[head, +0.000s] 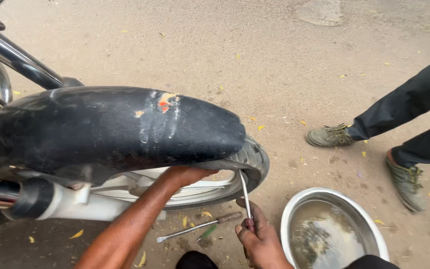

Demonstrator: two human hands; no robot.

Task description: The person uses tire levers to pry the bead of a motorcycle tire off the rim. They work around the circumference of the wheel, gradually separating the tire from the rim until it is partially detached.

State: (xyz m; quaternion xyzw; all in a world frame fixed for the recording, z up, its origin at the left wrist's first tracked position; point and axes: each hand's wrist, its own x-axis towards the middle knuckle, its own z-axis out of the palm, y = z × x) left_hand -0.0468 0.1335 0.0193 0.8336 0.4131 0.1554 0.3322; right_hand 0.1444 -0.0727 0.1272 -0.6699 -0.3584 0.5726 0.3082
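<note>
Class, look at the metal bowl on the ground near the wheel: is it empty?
No: the metal bowl holds murky water that covers its bottom, beside the right hand gripping a metal lever.

A scuffed black plastic mudguard (110, 127) with an orange paint chip arches over a worn black rubber tyre (247, 159) on a pale wheel rim (195, 194). The left hand (187, 175) reaches under the mudguard and presses against the tyre's edge. The right hand (260, 236) grips a thin silver metal lever (245, 192), its tip wedged at the tyre's bead. A second metal lever with a dark handle (197, 227) lies on the dusty ground just beside a small green-handled tool (208, 232). A round steel basin of murky water (332, 231) sits near the right hand (another person's olive shoes (329, 135) stand beyond it).
</note>
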